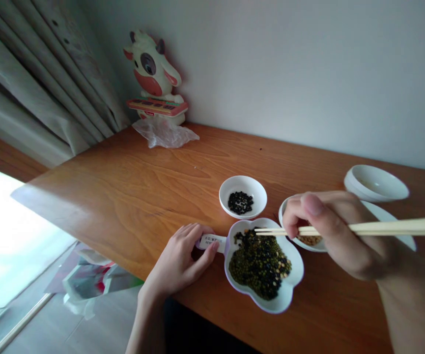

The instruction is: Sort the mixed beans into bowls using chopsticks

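Observation:
A flower-shaped white dish [288, 290] full of mixed green, black and yellow beans sits near the table's front edge. My left hand [181, 260] pinches the dish's short handle [212, 242], fingers closed on it. My right hand [330, 231] grips a pair of wooden chopsticks [382, 227], their tips hovering over the far rim of the bean dish. Just behind stands a small white bowl [242, 189] with a few black beans. A white plate [385, 216] with some tan beans lies partly hidden under my right hand.
An empty white bowl [376, 183] stands at the right rear. A cow-shaped toy [155, 78] and a crumpled clear plastic bag [164, 133] sit at the back by the wall and curtain. The wooden table [124, 196] ends at left; bags lie on the floor below.

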Motion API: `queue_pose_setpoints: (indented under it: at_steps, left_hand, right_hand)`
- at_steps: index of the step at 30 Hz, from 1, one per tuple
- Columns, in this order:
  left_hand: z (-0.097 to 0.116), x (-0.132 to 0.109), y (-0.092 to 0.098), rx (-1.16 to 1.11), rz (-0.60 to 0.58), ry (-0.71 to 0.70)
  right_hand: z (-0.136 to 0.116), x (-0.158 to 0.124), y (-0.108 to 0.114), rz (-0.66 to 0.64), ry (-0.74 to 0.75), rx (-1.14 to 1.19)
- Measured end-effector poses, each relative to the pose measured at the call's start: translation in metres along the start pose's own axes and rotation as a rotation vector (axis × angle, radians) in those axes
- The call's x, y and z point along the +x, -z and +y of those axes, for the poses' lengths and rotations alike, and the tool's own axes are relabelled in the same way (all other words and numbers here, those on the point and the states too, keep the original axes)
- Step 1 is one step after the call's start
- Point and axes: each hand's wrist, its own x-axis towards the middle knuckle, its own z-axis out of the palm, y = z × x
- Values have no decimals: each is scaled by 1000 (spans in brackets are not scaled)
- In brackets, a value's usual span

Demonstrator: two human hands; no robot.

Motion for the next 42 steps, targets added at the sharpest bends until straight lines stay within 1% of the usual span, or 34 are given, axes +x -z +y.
queue_pose_setpoints:
  at_steps: [2,4,10,14,24,34,38,42]
  left_hand:
    - [0,0,0,0,-3,3]
    - [0,0,1,1,-6,3]
    - [0,1,1,8,-13,-1]
    - [-1,1,1,14,-14,-5]
    - [-1,0,1,24,-19,-6]
    - [-1,0,1,13,-35,8]
    - [-1,0,2,16,-39,0]
    - [0,1,2,15,-36,-1]
  right_hand:
    - [-1,-2,3,-2,-19,10]
    - [-1,-2,4,-35,-48,-20]
    - [8,3,-5,-115,-137,-73]
    - [15,2,-8,-111,-156,-115]
    - [13,7,-13,-124,-119,-97]
    - [12,8,-14,-141,-127,-78]
    - [14,7,-14,-121,-157,-113]
    - [11,6,-13,-139,-155,-179]
